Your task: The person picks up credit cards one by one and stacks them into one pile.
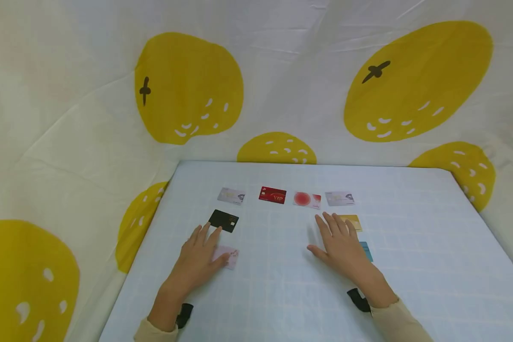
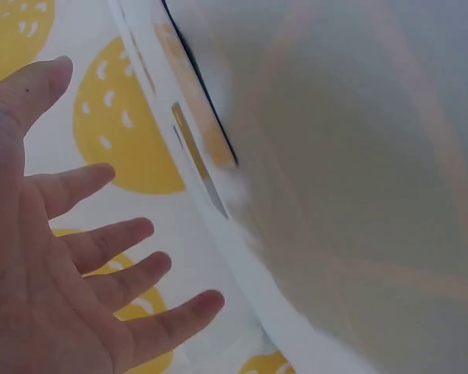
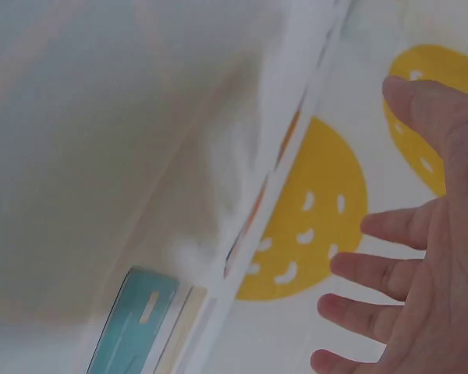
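In the head view my left hand (image 1: 196, 261) is spread palm down over the table's left side. A black card (image 1: 223, 220) lies just past its fingertips, and a pale pink card (image 1: 232, 255) is partly covered by the hand. On the other side my right hand (image 1: 343, 249), fingers extended, partly hides a gold card (image 1: 354, 222) and a teal card (image 1: 366, 251). Both wrist views show the left hand (image 2: 78, 280) and the right hand (image 3: 437, 273) raised off the surface, holding nothing. The teal card (image 3: 136, 319) also shows in the right wrist view.
Across the back lie a silver card (image 1: 231, 195), a red VIP card (image 1: 272, 194), a white card with a red circle (image 1: 307, 199) and another silver card (image 1: 340, 198). Fruit-printed cloth (image 1: 290, 85) hangs behind the pale table (image 1: 278, 294). Black straps circle both wrists.
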Demonstrator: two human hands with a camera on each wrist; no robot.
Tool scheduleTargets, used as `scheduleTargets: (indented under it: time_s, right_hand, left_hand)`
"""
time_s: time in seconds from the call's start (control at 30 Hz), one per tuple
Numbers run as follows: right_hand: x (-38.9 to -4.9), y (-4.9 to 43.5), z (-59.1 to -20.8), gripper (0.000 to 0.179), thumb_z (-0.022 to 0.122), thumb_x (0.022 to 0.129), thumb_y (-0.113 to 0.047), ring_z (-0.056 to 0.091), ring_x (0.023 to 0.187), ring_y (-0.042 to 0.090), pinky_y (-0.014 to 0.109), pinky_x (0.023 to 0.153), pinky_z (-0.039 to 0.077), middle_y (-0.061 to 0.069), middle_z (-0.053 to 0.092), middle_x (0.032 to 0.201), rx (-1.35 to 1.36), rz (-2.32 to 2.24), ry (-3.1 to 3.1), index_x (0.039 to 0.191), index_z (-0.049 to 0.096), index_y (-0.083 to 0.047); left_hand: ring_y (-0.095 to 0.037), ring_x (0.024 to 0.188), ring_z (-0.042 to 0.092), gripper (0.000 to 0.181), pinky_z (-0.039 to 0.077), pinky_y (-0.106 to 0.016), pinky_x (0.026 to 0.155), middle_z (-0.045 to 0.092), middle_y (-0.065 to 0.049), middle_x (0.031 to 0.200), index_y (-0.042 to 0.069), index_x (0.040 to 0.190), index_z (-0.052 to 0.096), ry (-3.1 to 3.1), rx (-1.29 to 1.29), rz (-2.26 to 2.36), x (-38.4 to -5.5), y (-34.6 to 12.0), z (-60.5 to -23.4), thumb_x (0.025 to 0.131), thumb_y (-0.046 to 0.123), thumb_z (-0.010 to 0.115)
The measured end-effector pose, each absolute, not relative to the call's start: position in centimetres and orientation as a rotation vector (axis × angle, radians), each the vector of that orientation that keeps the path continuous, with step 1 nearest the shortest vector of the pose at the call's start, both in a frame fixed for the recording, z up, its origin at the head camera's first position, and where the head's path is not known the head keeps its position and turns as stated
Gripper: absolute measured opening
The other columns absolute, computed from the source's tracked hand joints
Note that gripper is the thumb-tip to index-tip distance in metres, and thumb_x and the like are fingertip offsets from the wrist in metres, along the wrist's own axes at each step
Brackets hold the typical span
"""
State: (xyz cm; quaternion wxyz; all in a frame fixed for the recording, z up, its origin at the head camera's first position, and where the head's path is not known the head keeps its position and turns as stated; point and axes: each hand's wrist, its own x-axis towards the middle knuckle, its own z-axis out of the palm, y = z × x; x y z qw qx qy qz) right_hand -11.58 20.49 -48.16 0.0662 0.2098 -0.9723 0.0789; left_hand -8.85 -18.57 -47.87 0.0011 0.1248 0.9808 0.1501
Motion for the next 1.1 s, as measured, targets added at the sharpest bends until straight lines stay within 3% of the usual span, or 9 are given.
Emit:
scheduleTargets:
  time_s: [0.37,0.77,1.1]
  right_hand:
    - [-12.4,15.1,-47.8,0.078,0.071,0.090,-0.048,0.045,0.131,0.037,0.059,0.108,0.032,0.018,0.051,0.142,0.796,0.257,-2.858,0.148,0.044,-0.004]
    - [-12.8,10.1,-48.0,0.075,0.073,0.089,-0.048,0.050,0.125,0.035,0.055,0.102,0.042,0.016,0.055,0.136,0.855,0.310,-2.925,0.144,0.049,-0.004]
    - [-12.5,5.4,-48.5,0.068,0.070,0.090,-0.050,0.056,0.111,0.030,0.046,0.091,0.049,0.013,0.060,0.122,0.942,0.249,-2.956,0.138,0.055,-0.004]
  left_hand:
    - [-0.038,0.141,0.031,0.072,0.031,-0.058,0.110,0.033,-0.019,0.156,0.014,0.154,0.040,2.972,0.347,0.562,-8.6,-19.9,-47.7,0.095,0.045,0.066]
    - [-0.036,0.142,0.030,0.068,0.031,-0.058,0.110,0.035,-0.017,0.156,0.015,0.152,0.043,2.931,0.293,0.564,-8.8,-20.9,-48.0,0.094,0.042,0.068]
    - [-0.039,0.137,0.038,0.058,0.034,-0.060,0.107,0.041,-0.019,0.151,0.014,0.142,0.055,2.880,0.268,0.530,-8.8,-21.3,-47.7,0.090,0.031,0.076]
